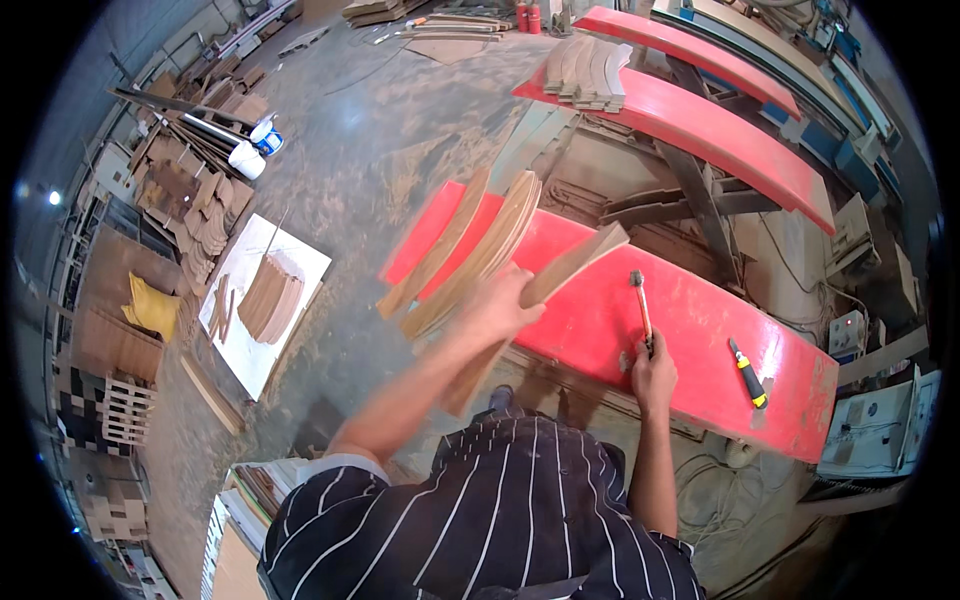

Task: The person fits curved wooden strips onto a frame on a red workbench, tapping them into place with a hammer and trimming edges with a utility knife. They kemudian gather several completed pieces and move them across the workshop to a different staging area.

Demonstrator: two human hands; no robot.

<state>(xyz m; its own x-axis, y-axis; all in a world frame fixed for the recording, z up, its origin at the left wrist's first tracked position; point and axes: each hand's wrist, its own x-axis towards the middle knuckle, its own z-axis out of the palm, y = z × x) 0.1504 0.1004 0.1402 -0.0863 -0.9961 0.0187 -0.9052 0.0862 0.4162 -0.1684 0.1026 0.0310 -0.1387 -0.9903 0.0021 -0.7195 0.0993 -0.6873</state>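
Observation:
My left hand (497,308) is closed round a curved wooden slat (578,262), which slants across the front edge of a long red board (690,330). Beside that hand, several more curved slats (492,252) lie close together, and a single curved slat (440,250) rests further left on the same board. In my right hand (654,372) is a small brush (642,300), its thin handle gripped low and its dark head pointing away from me. To the right of it lies a hand tool with a yellow-and-black handle (750,378).
Two more red boards stand beyond, the nearer board (720,145) bearing stacked curved pieces (588,75). On the floor at left, a white panel (262,345) carries wood pieces, with white buckets (247,160) behind. Cables (715,500) trail on the floor at right, near a grey box (868,430).

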